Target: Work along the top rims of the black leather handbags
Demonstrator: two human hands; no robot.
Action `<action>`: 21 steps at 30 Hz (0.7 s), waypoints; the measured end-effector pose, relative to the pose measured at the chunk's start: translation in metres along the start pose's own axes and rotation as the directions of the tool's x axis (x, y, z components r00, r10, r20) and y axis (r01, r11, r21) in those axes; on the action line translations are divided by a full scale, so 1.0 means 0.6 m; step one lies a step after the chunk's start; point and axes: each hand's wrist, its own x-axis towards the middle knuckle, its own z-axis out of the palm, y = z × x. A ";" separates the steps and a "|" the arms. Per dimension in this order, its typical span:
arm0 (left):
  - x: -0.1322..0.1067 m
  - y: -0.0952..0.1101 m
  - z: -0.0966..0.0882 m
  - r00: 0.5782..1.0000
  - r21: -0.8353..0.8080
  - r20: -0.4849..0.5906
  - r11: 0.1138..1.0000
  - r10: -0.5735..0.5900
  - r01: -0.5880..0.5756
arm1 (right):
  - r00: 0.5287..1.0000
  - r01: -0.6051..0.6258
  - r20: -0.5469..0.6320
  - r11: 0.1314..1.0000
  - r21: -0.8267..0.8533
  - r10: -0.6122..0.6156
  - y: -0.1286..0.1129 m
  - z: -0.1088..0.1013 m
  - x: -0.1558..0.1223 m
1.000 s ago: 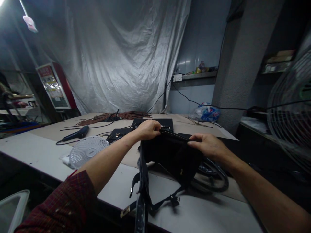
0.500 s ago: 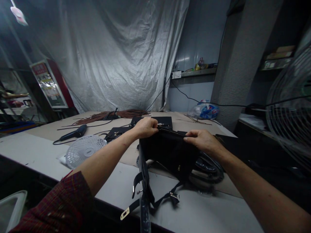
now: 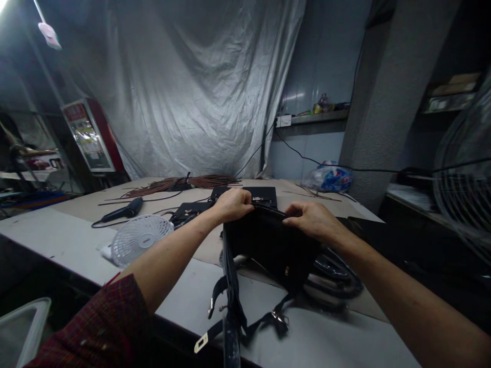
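Note:
A black bag [image 3: 274,243] hangs from both hands above the table's near part, its upper edge held up. My left hand [image 3: 235,203] pinches that edge at its left part. Further right along the same edge, my right hand [image 3: 309,219] grips it between thumb and fingers. Black straps with metal buckles [image 3: 280,318] dangle below the bag, and a pale metal plate [image 3: 201,342] ends one of them. Behind the bag's lower right side lies a plastic-wrapped black coil [image 3: 337,276], partly hidden.
On the table [image 3: 180,296] stand a white fan [image 3: 141,239], a dark corded hand tool [image 3: 126,210], more black bags [image 3: 190,210] and a bundle of brown cords [image 3: 184,182]. A large caged fan [image 3: 464,174] is at the right. A white bin [image 3: 32,322] sits lower left.
My right hand has slid a little left along the bag's edge, closer to my left hand. The whole view has shifted slightly, moving things rightward in the picture.

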 end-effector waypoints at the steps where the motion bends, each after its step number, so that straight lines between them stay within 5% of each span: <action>1: 0.000 -0.001 0.001 1.000 -0.001 -0.003 1.000 -0.003 0.003 | 1.000 -0.013 0.003 1.000 0.016 0.013 0.000 0.002 0.001; 9: -0.001 -0.003 0.002 1.000 -0.006 0.007 1.000 -0.010 0.010 | 1.000 -0.012 0.000 1.000 0.013 0.012 0.003 0.004 -0.002; 14: 0.001 0.004 -0.001 1.000 0.021 0.007 1.000 -0.004 0.004 | 0.999 -0.053 -0.016 0.985 -0.164 0.051 -0.009 0.000 0.010; 21: 0.000 0.006 0.000 1.000 0.039 -0.014 0.999 -0.007 0.008 | 0.995 0.098 0.005 0.975 -0.199 -0.099 -0.028 0.010 0.030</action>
